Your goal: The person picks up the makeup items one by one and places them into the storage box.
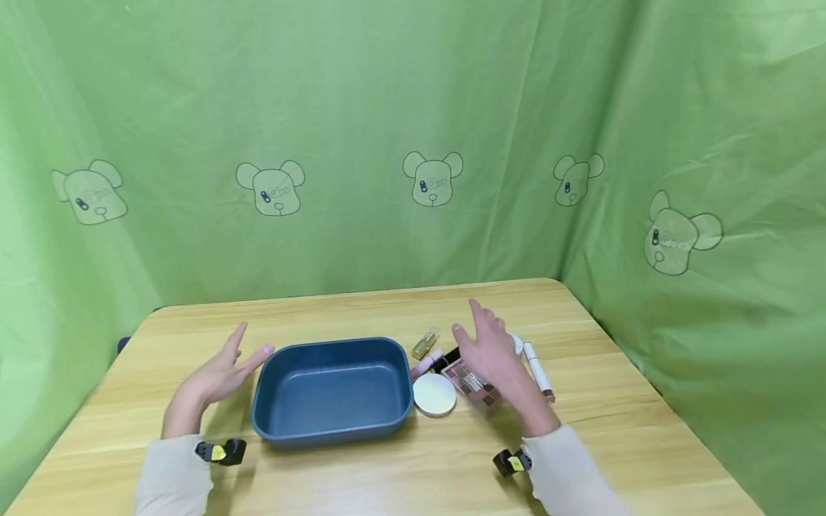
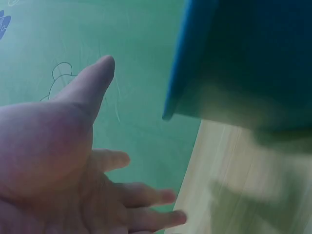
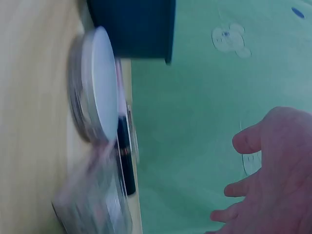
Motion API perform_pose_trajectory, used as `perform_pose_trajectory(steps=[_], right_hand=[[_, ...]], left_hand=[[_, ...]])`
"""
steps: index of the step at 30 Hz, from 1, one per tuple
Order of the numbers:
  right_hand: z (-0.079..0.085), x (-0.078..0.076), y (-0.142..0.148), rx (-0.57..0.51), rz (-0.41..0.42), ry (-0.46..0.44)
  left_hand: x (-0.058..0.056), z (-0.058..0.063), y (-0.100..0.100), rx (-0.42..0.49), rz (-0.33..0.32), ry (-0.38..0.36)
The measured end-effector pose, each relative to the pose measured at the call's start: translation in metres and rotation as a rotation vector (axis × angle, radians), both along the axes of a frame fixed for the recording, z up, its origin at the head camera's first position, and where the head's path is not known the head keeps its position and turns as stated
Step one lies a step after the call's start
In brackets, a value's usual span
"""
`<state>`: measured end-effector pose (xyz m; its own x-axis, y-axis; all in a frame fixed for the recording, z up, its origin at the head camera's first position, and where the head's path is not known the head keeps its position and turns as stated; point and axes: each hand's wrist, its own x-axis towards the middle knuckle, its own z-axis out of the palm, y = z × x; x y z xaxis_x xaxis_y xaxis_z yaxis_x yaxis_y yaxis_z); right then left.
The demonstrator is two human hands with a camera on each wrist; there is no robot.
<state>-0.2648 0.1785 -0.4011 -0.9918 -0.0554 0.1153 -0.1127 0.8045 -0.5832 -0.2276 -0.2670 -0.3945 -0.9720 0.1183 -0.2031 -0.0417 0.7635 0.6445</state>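
Note:
A blue rectangular bin point(image 1: 332, 433) stands on the table, and nothing shows inside it. My left hand point(image 1: 216, 376) is held beside its left wall, fingers spread, apart from it. Over the cosmetics to the right hovers my right hand point(image 1: 492, 351), its fingers extended and holding nothing. Under and beside that hand lie an eyeshadow palette point(image 1: 467, 383), a round white-lidded compact point(image 1: 434, 395), a black tube point(image 1: 445, 360), a pink tube point(image 1: 426, 364) and a small gold-and-clear item point(image 1: 425, 343). Farther right is a white tube point(image 1: 538, 369) with a brown end.
A round white item point(image 1: 517, 344) is partly hidden behind the right hand. The wooden table point(image 1: 361, 480) is bordered by green curtains point(image 1: 361, 143) at the back and sides. Each wrist wears a black camera strap.

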Motion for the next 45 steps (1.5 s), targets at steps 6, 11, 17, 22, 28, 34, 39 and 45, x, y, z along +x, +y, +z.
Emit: perform_pose_trajectory(steps=[6,11,17,22,28,34,39,45], right_hand=[[0.0,0.007,-0.019,-0.058,0.046,-0.064],[-0.001,0.011,-0.028,-0.095,0.06,-0.106],[-0.009,0.014,-0.039,-0.1,0.055,-0.098],[-0.015,0.017,-0.05,-0.075,0.069,-0.069],[-0.016,0.019,-0.058,-0.097,0.098,-0.057],[-0.02,0.025,-0.066,-0.096,0.123,-0.056],[-0.023,0.029,-0.073,-0.128,0.168,-0.065],[-0.025,0.033,-0.078,-0.142,0.191,-0.05]], left_hand=[[0.0,0.001,0.003,0.047,-0.009,-0.016],[0.0,-0.001,0.005,0.052,-0.002,-0.037],[-0.001,-0.002,0.006,0.016,-0.002,-0.007],[-0.001,-0.005,0.004,0.011,-0.011,0.001],[-0.002,-0.006,0.004,0.032,-0.023,0.005],[-0.001,-0.004,0.005,0.041,-0.037,-0.003],[0.0,-0.004,0.005,0.069,-0.039,-0.011],[0.0,-0.004,0.006,0.106,-0.048,-0.016]])
